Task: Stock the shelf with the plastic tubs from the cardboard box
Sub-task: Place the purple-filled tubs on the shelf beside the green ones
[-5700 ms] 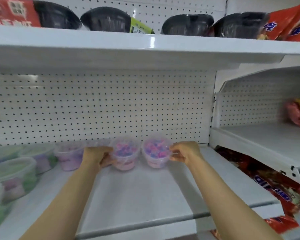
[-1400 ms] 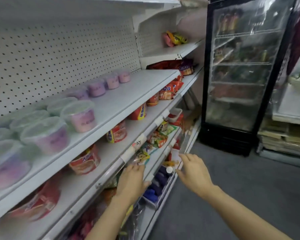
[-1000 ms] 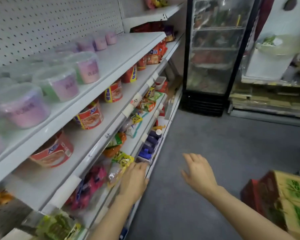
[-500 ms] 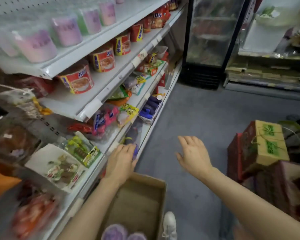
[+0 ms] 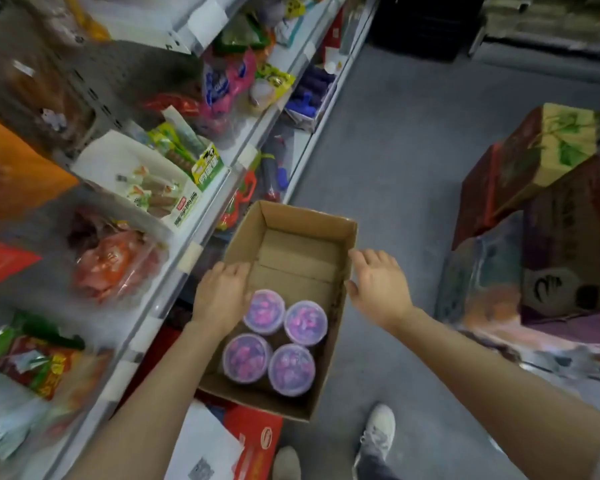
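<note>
An open cardboard box (image 5: 305, 230) stands on the floor beside the shelving. Several clear plastic tubs (image 5: 264, 311) with purple and pink contents sit in its near half; the far half shows bare cardboard. My left hand (image 5: 222, 296) hovers over the box's left wall, fingers relaxed, right beside the nearest tub. My right hand (image 5: 378, 285) is spread open over the box's right wall and holds nothing. The shelf with the stocked tubs is out of view.
Lower shelves (image 5: 201, 244) packed with snack bags run along the left. Printed cartons (image 5: 548, 216) are stacked at the right. A red carton (image 5: 257, 441) lies under the box's near end. My shoes (image 5: 378, 431) stand on the grey floor.
My view has swung from the shelf down to the floor. Both empty hands have dropped to the cardboard box, which now shows its tubs in full.
</note>
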